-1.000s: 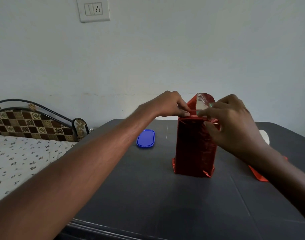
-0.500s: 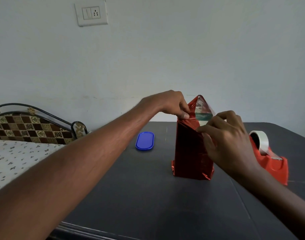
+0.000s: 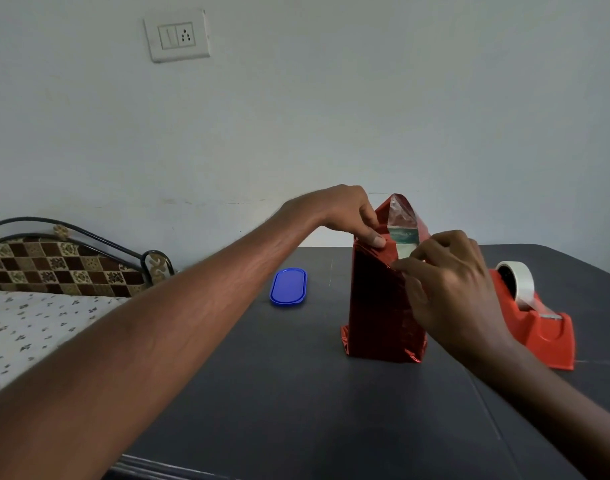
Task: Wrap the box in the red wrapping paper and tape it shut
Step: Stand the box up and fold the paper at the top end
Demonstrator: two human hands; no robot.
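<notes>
box: tall upright box (image 3: 405, 239) stands on end near the middle of the dark grey table (image 3: 296, 393); only a strip of its greenish top face shows.
paper: shiny red foil wrapping paper (image 3: 379, 306) sheathes the sides; the top end is not yet closed, and a pointed flap with a silver inner face rises behind the opening.
left hand: left hand (image 3: 345, 211) pinches the folded paper edge at the top left corner, thumb pressing on the front, apparently to hold the crease.
right hand: right hand (image 3: 452, 285) is curled, fingertips pinching the paper at the front upper edge, apparently to fold it inward.
tape: red desk tape dispenser with a clear roll (image 3: 528, 317) sits just right of the box, within reach for sealing.
other: blue oval plastic lid (image 3: 288, 287) lies to the left, apart.
stage: judged to be the top-end fold; taping remains.
</notes>
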